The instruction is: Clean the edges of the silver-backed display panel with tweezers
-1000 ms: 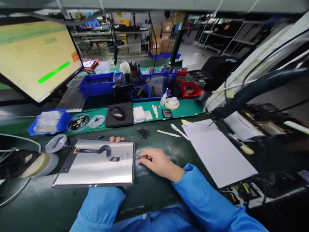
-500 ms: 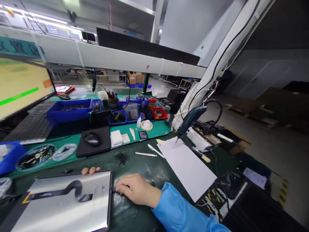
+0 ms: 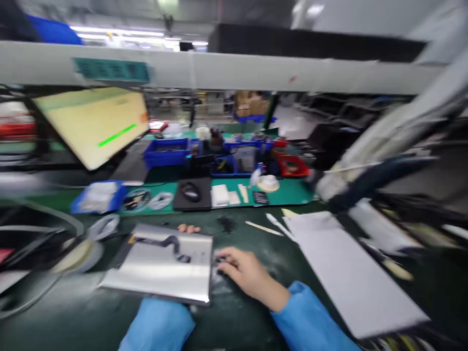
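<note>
A silver panel [image 3: 161, 268] with a black flex cable [image 3: 161, 242] on its back lies tilted on the dark green bench. My left hand [image 3: 188, 228] reaches under it, and only the fingertips show, curled over its far edge. My right hand [image 3: 245, 272] rests on the bench at the panel's right edge, fingers pinched on a small dark tool I cannot make out. Both sleeves are blue. The picture is smeared by motion.
A white sheet [image 3: 351, 273] lies to the right. Behind are a mouse on a black pad [image 3: 192, 192], blue bins [image 3: 166, 151], a red bin [image 3: 292, 165], a tape roll [image 3: 268, 183], a monitor [image 3: 95, 122] at the left and cables [image 3: 376, 175] at the right.
The camera swung up and right, then back left and down. My hands have stayed at the panel, the right one still pinched at its right edge.
</note>
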The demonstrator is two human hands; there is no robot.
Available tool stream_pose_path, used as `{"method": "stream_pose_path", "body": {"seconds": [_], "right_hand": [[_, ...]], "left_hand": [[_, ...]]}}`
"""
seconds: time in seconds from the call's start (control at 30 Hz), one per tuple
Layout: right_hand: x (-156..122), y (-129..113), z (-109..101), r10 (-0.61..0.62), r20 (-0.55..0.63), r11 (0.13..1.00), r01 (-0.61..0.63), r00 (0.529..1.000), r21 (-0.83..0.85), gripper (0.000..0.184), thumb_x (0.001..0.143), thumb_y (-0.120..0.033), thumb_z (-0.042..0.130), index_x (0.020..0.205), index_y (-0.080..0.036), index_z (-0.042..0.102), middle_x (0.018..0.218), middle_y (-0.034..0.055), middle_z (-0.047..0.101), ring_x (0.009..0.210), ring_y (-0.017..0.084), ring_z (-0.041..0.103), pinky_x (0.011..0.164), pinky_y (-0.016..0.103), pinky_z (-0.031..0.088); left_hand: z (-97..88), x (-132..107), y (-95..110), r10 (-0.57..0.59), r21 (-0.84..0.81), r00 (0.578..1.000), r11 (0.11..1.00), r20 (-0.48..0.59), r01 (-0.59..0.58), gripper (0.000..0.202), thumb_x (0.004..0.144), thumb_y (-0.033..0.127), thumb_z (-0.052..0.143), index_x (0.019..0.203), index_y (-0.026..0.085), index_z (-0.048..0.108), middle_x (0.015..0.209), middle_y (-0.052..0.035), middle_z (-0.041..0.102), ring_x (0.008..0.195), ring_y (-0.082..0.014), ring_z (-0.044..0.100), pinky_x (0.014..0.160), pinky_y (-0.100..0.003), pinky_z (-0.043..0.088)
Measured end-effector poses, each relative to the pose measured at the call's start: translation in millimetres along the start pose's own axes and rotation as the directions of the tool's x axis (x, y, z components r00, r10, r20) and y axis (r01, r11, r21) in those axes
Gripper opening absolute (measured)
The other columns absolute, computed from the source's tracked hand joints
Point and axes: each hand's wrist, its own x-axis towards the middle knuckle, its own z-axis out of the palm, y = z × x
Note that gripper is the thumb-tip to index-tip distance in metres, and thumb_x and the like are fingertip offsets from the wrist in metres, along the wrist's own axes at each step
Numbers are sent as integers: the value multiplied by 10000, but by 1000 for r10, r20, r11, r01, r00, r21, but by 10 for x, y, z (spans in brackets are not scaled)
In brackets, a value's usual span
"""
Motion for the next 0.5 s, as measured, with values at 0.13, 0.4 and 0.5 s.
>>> {"method": "stream_pose_path", "body": {"seconds": [0.13, 0.4, 0.5], "right_hand": [[-11, 99, 5, 46, -29, 999, -45, 999, 24, 262, 901, -465, 655, 964, -233, 757, 895, 66, 812, 698, 218, 754, 637, 291, 607], [33, 146, -1, -11, -1, 996, 11, 1000, -84, 448, 874, -649, 582, 905, -265, 810, 850, 64, 815, 726, 232, 779, 673, 276, 634], [28, 195, 24, 25, 3, 997, -25, 1000, -73, 468, 822, -671, 650, 919, -237, 794, 727, 53, 781, 617, 216, 750, 574, 253, 611]], "left_hand": [[101, -180, 11, 10, 20, 999, 1000, 37, -11, 355, 1013, 408, 383, 832, 210, 616, 826, -65, 582, 841, -218, 656, 869, -392, 557], [-61, -193, -17, 44, -44, 974, 998, 224, -35, 431, 1039, 443, 345, 957, 211, 698, 963, -91, 621, 989, -215, 674, 1030, -368, 490], [-61, -191, -52, 64, -35, 970, 998, 234, -57, 381, 1020, 429, 387, 964, 220, 701, 948, -90, 625, 986, -217, 684, 1001, -377, 504]]}}
